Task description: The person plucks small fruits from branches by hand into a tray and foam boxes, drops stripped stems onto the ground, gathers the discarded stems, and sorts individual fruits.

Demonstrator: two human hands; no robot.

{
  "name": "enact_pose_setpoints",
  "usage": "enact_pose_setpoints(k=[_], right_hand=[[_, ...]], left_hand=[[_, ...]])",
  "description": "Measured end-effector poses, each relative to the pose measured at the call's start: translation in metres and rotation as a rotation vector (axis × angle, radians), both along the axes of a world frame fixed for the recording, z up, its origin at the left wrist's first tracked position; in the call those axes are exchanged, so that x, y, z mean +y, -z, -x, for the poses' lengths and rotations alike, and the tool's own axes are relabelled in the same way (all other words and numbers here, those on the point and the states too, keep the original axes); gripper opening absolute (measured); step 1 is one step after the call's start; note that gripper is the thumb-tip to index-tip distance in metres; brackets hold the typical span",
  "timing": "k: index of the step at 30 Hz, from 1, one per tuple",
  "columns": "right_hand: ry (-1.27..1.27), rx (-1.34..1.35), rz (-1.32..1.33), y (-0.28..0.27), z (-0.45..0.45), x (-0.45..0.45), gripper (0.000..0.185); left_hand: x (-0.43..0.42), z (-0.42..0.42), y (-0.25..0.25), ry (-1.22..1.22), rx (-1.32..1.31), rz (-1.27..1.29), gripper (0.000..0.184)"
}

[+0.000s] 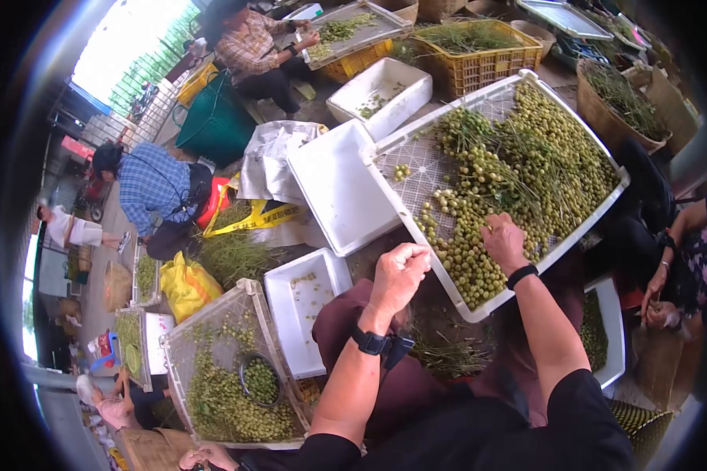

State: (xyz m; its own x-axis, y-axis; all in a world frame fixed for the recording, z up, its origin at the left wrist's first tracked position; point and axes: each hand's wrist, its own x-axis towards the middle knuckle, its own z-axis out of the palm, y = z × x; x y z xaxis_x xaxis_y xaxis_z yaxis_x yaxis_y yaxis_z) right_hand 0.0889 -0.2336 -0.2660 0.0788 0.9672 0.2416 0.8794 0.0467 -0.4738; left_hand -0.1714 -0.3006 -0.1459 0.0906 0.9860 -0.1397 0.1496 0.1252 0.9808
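Note:
A white-rimmed mesh tray [393, 191] lies tilted in front of me, heaped with small round yellow-green fruits [479, 275] and thin green stems [554, 192]. My right hand [504, 239] is over the fruits, its fingers curled and pressed together. What it pinches, if anything, is too small to make out. Just outside the tray's left edge is my left hand [401, 275], closed with thumb and fingertips together. Anything inside it is hidden. Loose stems [452, 349] lie below the tray, between my legs.
To the left stand a second mesh tray [182, 334] with fruits and a bowl [260, 380], plus white foam boxes [334, 188]. A yellow crate [479, 67] of stems is behind. Several people sit around, one in a checked shirt [155, 184]; another person's hand [656, 290] is at right.

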Motion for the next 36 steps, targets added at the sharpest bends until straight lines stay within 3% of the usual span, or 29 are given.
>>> enact_pose_setpoints(k=[6, 9, 15, 22, 23, 29, 33, 36], right_hand=[[-0.009, -0.137, -0.037, 0.031, 0.006, 0.034, 0.008], [-0.066, 0.058, -0.177, 0.019, 0.006, 0.038, 0.004], [-0.124, 0.348, -0.203, -0.075, 0.006, 0.016, 0.002], [-0.154, 0.386, -0.151, -0.163, 0.0, -0.033, 0.013], [-0.213, 0.299, -0.135, -0.165, -0.003, -0.033, 0.015], [-0.247, 0.473, 0.018, -0.177, 0.003, -0.058, 0.019], [-0.244, 0.618, 0.156, -0.173, 0.008, -0.066, 0.028], [-0.193, 1.005, 0.321, -0.162, 0.004, -0.067, 0.031]], left_hand=[[0.009, 0.002, -0.001, 0.056, 0.064, -0.055, 0.019], [0.015, -0.001, -0.002, 0.008, 0.055, -0.097, 0.018], [0.025, -0.013, 0.002, -0.099, 0.176, -0.259, 0.019], [0.016, -0.053, 0.012, -0.036, 0.333, -0.508, 0.018], [0.017, -0.061, 0.011, 0.042, 0.374, -0.552, 0.018], [0.004, -0.08, 0.011, 0.259, 0.25, -0.383, 0.018], [-0.002, -0.069, -0.001, 0.396, 0.192, -0.096, 0.016], [-0.009, -0.065, -0.007, 0.304, -0.189, 0.098, 0.018]])
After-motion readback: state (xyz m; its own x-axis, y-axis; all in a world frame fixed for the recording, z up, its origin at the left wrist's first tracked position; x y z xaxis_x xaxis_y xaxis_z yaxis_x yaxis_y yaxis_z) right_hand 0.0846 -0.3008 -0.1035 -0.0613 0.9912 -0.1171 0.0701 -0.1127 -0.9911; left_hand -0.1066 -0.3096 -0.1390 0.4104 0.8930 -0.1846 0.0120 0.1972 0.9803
